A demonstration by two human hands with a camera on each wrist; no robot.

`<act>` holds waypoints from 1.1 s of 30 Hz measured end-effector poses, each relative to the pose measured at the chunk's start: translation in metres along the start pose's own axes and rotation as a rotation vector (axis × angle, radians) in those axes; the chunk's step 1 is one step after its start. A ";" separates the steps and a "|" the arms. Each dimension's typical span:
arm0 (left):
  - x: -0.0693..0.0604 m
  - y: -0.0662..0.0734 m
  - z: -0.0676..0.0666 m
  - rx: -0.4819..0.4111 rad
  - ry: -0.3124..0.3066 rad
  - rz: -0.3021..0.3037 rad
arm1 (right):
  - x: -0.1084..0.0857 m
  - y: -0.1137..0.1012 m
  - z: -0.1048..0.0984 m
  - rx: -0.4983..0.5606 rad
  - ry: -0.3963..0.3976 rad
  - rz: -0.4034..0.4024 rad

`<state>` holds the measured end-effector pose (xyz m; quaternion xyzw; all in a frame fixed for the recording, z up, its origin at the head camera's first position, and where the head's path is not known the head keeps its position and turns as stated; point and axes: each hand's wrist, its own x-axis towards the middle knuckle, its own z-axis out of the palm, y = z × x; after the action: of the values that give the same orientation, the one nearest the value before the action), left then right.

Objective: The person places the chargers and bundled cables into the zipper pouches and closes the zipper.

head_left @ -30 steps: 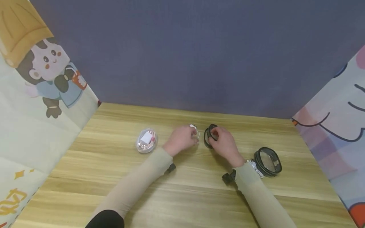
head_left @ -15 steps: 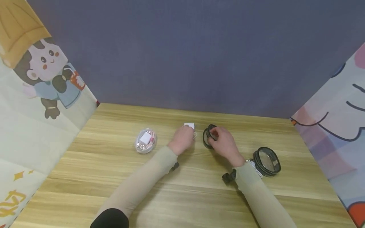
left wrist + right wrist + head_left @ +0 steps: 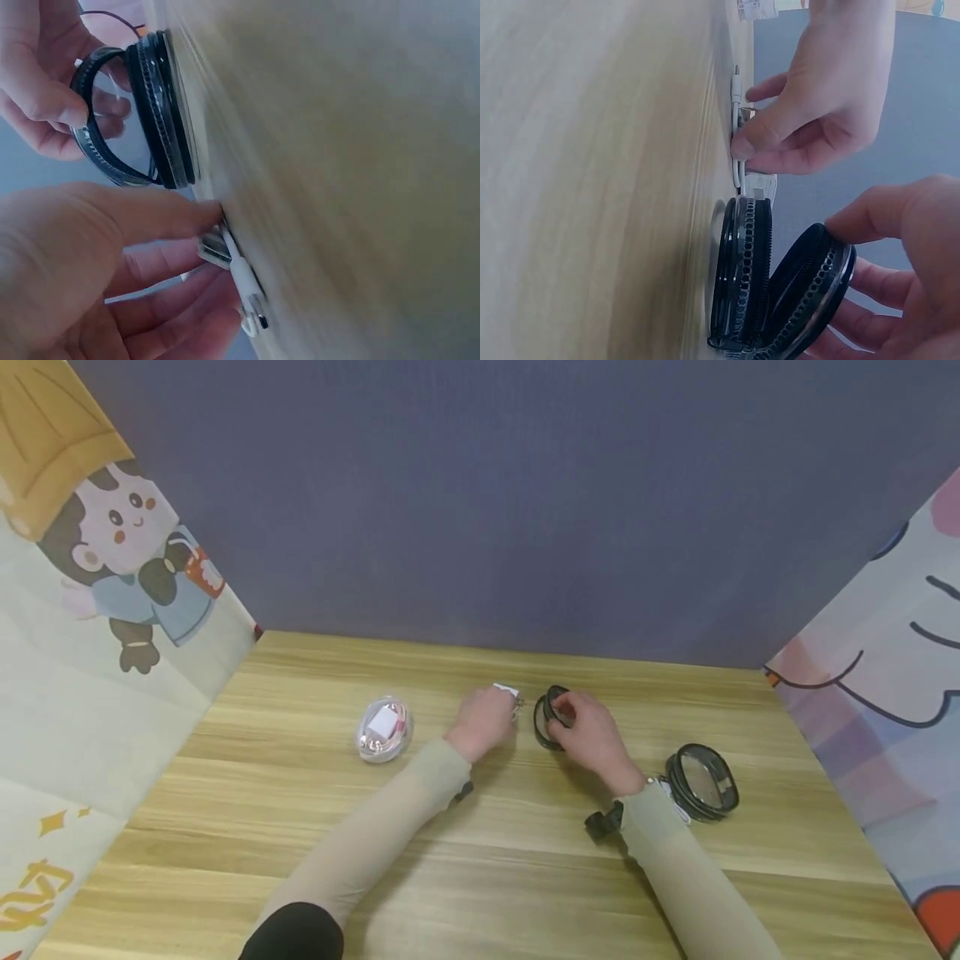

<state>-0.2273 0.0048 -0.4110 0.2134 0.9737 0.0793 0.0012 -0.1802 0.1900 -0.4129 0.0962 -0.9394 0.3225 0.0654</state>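
Near the back of the table, my left hand [image 3: 483, 718] pinches a white charging cable [image 3: 244, 279] between thumb and fingers, close to the tabletop. Its metal plug end shows in the left wrist view. A white block [image 3: 506, 690] peeks out past the fingers in the head view. To the right stands a small round clear case with a black zip edge [image 3: 742, 274]. My right hand [image 3: 592, 735] grips its raised lid [image 3: 810, 292], thumb on one side and fingers on the other, so the case gapes. What lies inside the case is hidden.
An oval clear case [image 3: 384, 730] holding a white charger block and pinkish cable lies at the left. Beside my right forearm is a black-edged clear case [image 3: 703, 783], with a white cable [image 3: 672, 802] next to it. A dark panel [image 3: 480, 510] stands behind the table.
My left hand has moved slightly right and turned over the white cable, and the white block has shifted and tilted with it. My right hand keeps holding the lid in place.
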 end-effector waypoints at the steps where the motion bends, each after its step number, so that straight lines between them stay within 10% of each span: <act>1: 0.001 0.000 0.001 0.002 0.000 0.004 | 0.000 0.000 0.000 0.001 -0.002 0.001; 16: 0.019 0.006 0.001 0.113 -0.053 0.054 | 0.004 0.002 -0.005 0.082 -0.021 0.030; 26: 0.017 0.002 0.001 0.029 -0.139 0.079 | 0.003 0.006 -0.012 0.152 -0.049 0.068; 33: 0.009 -0.012 0.003 -0.231 -0.152 0.062 | 0.000 0.006 -0.011 0.193 -0.030 0.071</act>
<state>-0.2408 -0.0017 -0.4154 0.2472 0.9482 0.1743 0.0971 -0.1806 0.2015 -0.4073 0.0736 -0.9076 0.4121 0.0303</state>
